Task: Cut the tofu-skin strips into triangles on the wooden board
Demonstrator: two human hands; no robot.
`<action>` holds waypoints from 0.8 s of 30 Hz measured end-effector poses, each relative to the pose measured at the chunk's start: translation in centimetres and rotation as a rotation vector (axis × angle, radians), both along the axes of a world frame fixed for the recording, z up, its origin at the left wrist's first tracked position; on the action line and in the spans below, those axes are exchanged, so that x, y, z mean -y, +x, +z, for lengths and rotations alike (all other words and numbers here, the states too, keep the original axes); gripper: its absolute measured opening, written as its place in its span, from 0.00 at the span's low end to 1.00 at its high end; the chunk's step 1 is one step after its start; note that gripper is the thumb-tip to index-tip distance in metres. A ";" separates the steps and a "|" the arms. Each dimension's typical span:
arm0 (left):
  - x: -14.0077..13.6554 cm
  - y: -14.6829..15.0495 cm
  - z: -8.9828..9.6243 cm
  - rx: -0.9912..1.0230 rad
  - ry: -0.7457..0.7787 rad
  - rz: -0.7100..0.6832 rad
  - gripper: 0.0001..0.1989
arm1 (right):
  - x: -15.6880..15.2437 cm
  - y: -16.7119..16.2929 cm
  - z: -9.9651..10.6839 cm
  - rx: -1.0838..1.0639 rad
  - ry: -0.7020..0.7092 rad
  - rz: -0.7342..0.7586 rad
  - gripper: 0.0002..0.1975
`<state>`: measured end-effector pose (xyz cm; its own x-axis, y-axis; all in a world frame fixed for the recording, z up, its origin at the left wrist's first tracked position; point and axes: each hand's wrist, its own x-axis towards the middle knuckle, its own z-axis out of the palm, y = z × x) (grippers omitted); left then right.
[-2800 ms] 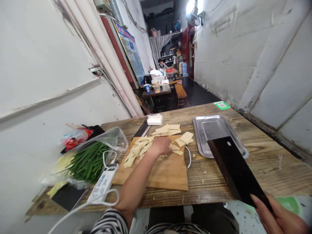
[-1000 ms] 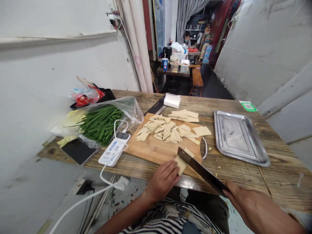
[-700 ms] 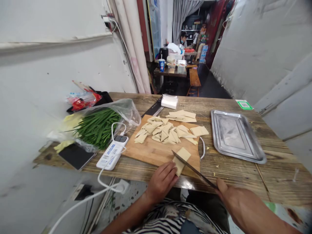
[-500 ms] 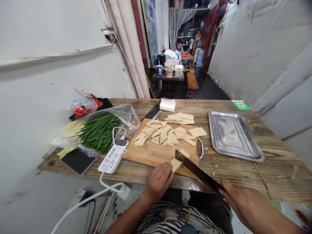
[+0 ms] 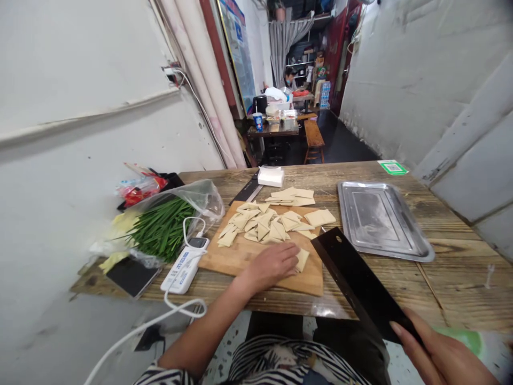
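Observation:
My right hand (image 5: 435, 347) is closed around the handle of a dark cleaver (image 5: 360, 283). Its broad blade is raised off the right side of the wooden cutting board (image 5: 236, 263), its flat face turned up toward me. My left hand (image 5: 276, 263) lies over the board's front part with its fingers drawn together on a piece of dried tofu (image 5: 303, 260); part of that piece is hidden under the fingers. Behind the hand, cut triangles of dried tofu (image 5: 262, 222) form a loose heap. Uncut sheets of dried tofu (image 5: 290, 196) are stacked at the board's far edge.
Left of the board are a white power strip (image 5: 184, 270), bagged green chives (image 5: 162, 227) and a black phone-like slab (image 5: 132, 270). A metal tray (image 5: 385, 219) stands at right. Another knife (image 5: 246, 188) lies beside a tissue pack (image 5: 270, 175). A person (image 5: 289, 79) sits far back.
The cleaver has lifted away from the tofu and moved right, its blade turning flatter. My left hand has moved forward and right, over the piece that was being cut.

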<state>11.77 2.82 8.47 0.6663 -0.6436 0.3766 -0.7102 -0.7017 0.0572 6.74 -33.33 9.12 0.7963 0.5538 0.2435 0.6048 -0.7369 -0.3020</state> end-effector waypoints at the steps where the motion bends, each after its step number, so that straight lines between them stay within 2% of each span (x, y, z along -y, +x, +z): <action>1: -0.2 0.2 0.4 -0.081 0.011 0.022 0.14 | 0.1 0.0 -0.2 -0.005 0.000 -0.011 0.16; 4: -0.6 0.8 1.6 -0.274 0.003 0.031 0.29 | 0.4 0.2 -0.4 -0.015 0.023 -0.020 0.17; 8: 0.0 1.3 2.7 -0.386 0.032 0.008 0.33 | 0.4 0.5 -0.4 -0.045 0.066 -0.009 0.14; 11: 1.5 0.7 2.3 -0.382 0.045 0.128 0.37 | 0.3 0.4 -0.5 -0.097 0.084 -0.065 0.15; 14: 3.2 -0.9 1.0 -0.313 -0.033 0.353 0.35 | 0.1 0.2 -0.5 -0.162 0.091 -0.092 0.18; 17: 4.1 -2.3 -0.3 -0.237 -0.133 0.471 0.34 | -0.1 0.2 -0.2 -0.192 0.094 -0.097 0.20; 24: 3.0 -3.2 -1.0 -0.179 -0.237 0.409 0.28 | -0.8 0.3 0.8 -0.167 0.124 -0.071 0.21</action>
